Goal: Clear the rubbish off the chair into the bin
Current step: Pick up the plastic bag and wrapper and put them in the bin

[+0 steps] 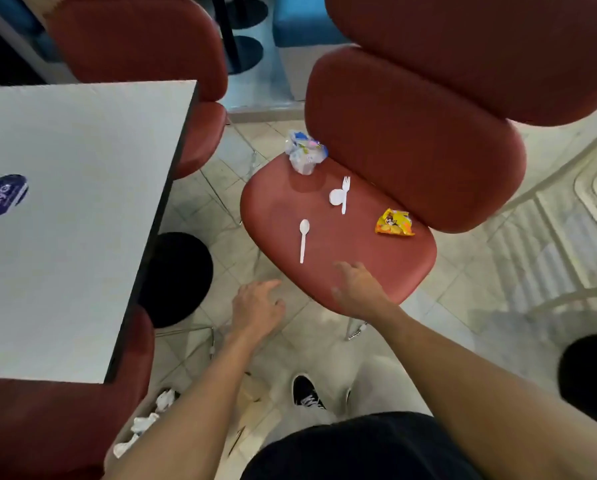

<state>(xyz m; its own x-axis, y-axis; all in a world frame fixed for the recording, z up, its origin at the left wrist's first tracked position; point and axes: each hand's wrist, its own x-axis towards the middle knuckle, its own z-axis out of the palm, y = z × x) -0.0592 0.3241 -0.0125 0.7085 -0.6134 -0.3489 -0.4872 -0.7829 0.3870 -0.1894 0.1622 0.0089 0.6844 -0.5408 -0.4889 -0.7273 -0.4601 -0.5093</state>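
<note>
Rubbish lay scattered on the red chair seat (pixel 338 244), five pieces in all. At the seat's 11 o'clock corner, by the rim, sat a crumpled clear wrapper (pixel 304 152). Toward 12 o'clock of the seat's middle lay a white plastic fork (pixel 344 195), tines pointing away, touching a small round white lid (pixel 336 197) on its 9 o'clock side. At 3 o'clock, against the backrest (pixel 414 140), lay a yellow snack packet (pixel 394 222). At 8 o'clock of the middle lay a white plastic spoon (pixel 303 239), bowl pointing away, apart from the rest.

Right hand (pixel 356 287) was held over the near edge of the seat at 6 o'clock, fingers relaxed and spread, gripping nothing, just short of the spoon's handle. Left hand (pixel 257 306) hung beside it at 9 o'clock, off the seat and over the tiled floor (pixel 456 306), fingers loosely bent, also holding nothing. Hands were apart.

At 7 o'clock, under the left forearm, sat a bin (pixel 141 427) with crumpled white paper in it. At 9 o'clock stood a white table (pixel 75 202).
</note>
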